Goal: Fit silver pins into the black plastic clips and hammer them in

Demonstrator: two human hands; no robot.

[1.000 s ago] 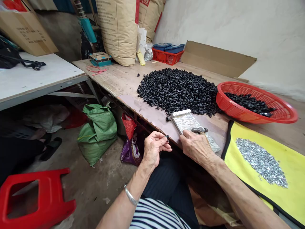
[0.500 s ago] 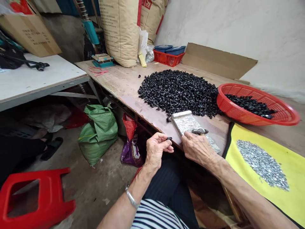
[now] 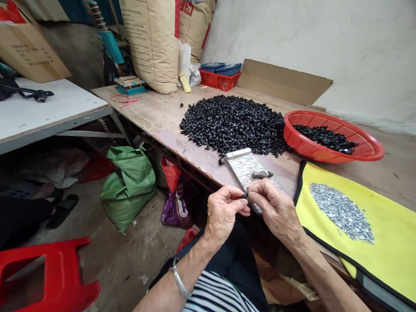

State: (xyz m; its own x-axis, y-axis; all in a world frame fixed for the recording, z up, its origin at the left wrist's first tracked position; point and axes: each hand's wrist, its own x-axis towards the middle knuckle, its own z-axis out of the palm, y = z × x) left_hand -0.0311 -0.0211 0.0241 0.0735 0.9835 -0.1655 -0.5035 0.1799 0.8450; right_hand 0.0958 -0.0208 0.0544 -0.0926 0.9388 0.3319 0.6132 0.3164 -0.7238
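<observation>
Small black plastic part (image 3: 244,196) is pinched between a person's two hands, just above the front edge of a wooden bench (image 3: 147,115). The left hand (image 3: 222,212) has a firm, closed grip on it between thumb and forefinger. The right hand (image 3: 276,210) meets it from the other side, its grip also closed, with the fingertips (image 3: 255,190) against the same part. Just behind the hands lies a mottled silver metal plate (image 3: 243,167), with a grey metal fitting (image 3: 261,174) resting on it. Beyond, a large heap of black plastic parts (image 3: 229,123) covers the bench, beside a red plastic basket (image 3: 331,138) holding more. To the right, small silvery metal pieces (image 3: 341,212) lie in a pile on a black-edged yellow cloth (image 3: 331,255). A silver bangle (image 3: 180,281) circles the left wrist. Kraft paper sacks (image 3: 151,43) stand against the wall.
</observation>
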